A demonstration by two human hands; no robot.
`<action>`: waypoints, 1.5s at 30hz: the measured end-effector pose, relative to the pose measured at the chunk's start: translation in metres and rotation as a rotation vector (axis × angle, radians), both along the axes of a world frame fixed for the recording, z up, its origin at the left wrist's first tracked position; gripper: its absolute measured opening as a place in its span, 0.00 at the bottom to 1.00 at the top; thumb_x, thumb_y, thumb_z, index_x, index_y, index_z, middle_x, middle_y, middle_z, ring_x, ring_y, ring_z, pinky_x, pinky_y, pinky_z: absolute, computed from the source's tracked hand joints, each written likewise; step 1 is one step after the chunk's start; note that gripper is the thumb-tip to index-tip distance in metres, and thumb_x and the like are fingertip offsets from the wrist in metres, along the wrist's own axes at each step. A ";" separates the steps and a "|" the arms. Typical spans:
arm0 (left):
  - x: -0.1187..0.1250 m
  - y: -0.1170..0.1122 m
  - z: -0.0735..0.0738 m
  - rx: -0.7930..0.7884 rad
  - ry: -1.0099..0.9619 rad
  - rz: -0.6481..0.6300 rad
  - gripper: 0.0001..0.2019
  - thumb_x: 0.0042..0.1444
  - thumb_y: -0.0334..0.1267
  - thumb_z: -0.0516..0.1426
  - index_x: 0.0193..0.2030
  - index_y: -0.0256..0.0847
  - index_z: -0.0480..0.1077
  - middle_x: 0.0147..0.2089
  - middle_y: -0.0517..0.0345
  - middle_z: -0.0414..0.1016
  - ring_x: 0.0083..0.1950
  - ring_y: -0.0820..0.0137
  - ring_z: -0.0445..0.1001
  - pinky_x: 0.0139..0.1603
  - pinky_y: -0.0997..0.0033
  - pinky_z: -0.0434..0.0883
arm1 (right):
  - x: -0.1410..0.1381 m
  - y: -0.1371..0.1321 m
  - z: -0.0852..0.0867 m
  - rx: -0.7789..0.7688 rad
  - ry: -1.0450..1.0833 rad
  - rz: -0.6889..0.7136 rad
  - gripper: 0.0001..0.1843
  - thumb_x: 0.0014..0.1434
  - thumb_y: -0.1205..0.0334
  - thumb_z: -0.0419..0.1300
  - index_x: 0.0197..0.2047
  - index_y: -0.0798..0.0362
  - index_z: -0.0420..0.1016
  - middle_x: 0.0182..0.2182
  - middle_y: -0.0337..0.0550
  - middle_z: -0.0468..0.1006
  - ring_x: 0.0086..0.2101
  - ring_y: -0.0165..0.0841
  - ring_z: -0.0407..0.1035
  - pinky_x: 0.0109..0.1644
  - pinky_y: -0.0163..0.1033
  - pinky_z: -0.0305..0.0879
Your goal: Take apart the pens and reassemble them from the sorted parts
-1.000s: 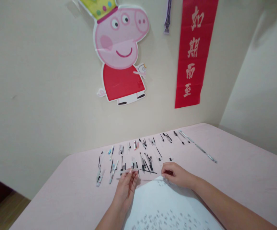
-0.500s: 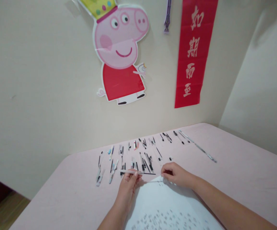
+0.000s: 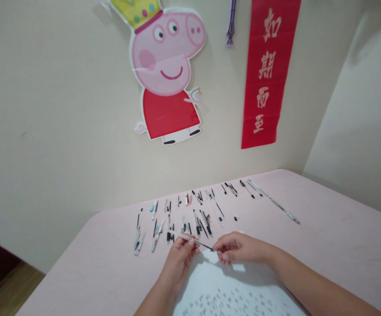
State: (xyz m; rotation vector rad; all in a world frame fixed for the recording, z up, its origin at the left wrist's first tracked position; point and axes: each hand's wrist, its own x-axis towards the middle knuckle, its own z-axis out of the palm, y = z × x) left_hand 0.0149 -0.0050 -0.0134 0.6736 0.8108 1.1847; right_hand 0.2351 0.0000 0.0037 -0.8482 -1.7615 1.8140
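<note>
My left hand is closed on a slim pen refill, pale at its left end and dark toward the right. The refill slants down to the right, over the top of a written sheet of paper. Its dark end meets the fingers of my right hand, which are pinched on a small clear pen part. Most of that part is hidden by the fingers, so I cannot tell whether the refill is inside it.
Rows of taken-apart pens, with caps and refills, lie beyond my hands on the pink table. A long pen-like stick lies at the right. Behind stands a wall with a pig cutout and a red banner.
My right hand has moved slightly left and down to the refill's dark end, and a clear pen part now shows in it. The refill has tilted from nearly level to sloping down rightward.
</note>
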 end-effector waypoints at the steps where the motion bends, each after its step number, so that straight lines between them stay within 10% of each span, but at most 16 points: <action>1: 0.000 -0.001 0.001 -0.007 -0.011 -0.018 0.15 0.39 0.36 0.70 0.32 0.36 0.72 0.30 0.60 0.74 0.30 0.77 0.72 0.35 0.79 0.71 | 0.000 0.000 0.000 -0.014 0.018 0.004 0.22 0.48 0.50 0.66 0.42 0.57 0.77 0.27 0.40 0.75 0.28 0.27 0.68 0.34 0.33 0.63; 10: -0.001 -0.006 0.004 -0.057 -0.031 -0.154 0.14 0.40 0.36 0.70 0.31 0.36 0.71 0.28 0.60 0.74 0.29 0.78 0.72 0.33 0.82 0.70 | -0.012 0.001 -0.010 -0.114 0.010 -0.217 0.23 0.42 0.48 0.69 0.35 0.55 0.70 0.15 0.28 0.67 0.14 0.23 0.59 0.18 0.29 0.55; 45: -0.002 -0.007 0.003 -0.093 -0.049 -0.255 0.11 0.43 0.31 0.69 0.31 0.33 0.72 0.29 0.56 0.77 0.30 0.77 0.76 0.35 0.83 0.74 | -0.020 -0.003 -0.015 -0.027 0.044 -0.207 0.21 0.42 0.49 0.69 0.30 0.55 0.68 0.20 0.35 0.72 0.21 0.27 0.67 0.26 0.33 0.61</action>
